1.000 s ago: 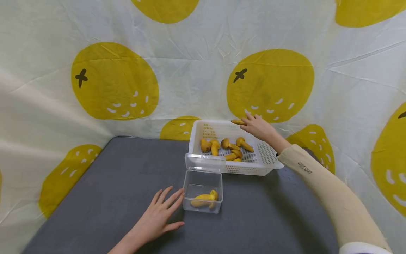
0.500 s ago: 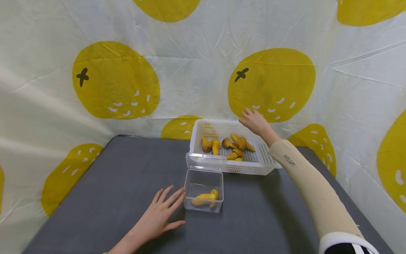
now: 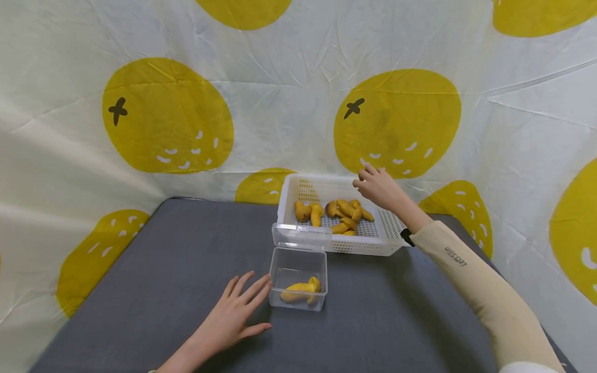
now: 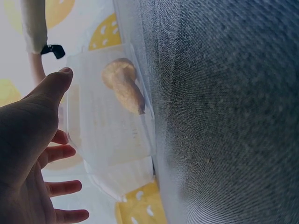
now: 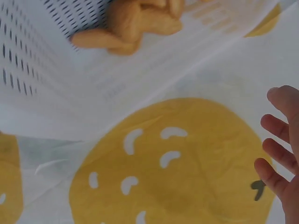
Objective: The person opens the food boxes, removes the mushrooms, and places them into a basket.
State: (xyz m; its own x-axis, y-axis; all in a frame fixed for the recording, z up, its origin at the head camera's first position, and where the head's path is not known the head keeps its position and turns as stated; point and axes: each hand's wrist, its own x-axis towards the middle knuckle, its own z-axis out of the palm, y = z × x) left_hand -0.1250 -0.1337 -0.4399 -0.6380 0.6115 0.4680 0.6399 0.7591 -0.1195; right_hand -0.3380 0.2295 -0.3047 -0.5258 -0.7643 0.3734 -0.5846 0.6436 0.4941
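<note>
My left hand (image 3: pixel 235 316) lies with fingers spread beside a clear plastic box (image 3: pixel 298 304), fingertips right at its left wall. One yellow-brown mushroom (image 3: pixel 300 291) lies inside this box; the left wrist view also shows the mushroom (image 4: pixel 124 86) through the plastic. My right hand (image 3: pixel 380 187) hovers, holding nothing, above the back right of a white perforated basket (image 3: pixel 387 247). In the right wrist view the right hand's fingers (image 5: pixel 275 126) are loosely bent and apart from the basket. Several similar mushrooms (image 3: pixel 346 208) lie on the basket floor.
The box's clear lid (image 3: pixel 302 235) stands raised at its back, overlapping the basket's front left corner. Both containers stand on a dark grey table (image 3: pixel 186 248). Behind it hangs a white cloth (image 3: pixel 284 119) printed with yellow fruit.
A second ago my right hand held a mushroom over the basket; it let go, and that mushroom now lies among the others. The left hand has stayed put.
</note>
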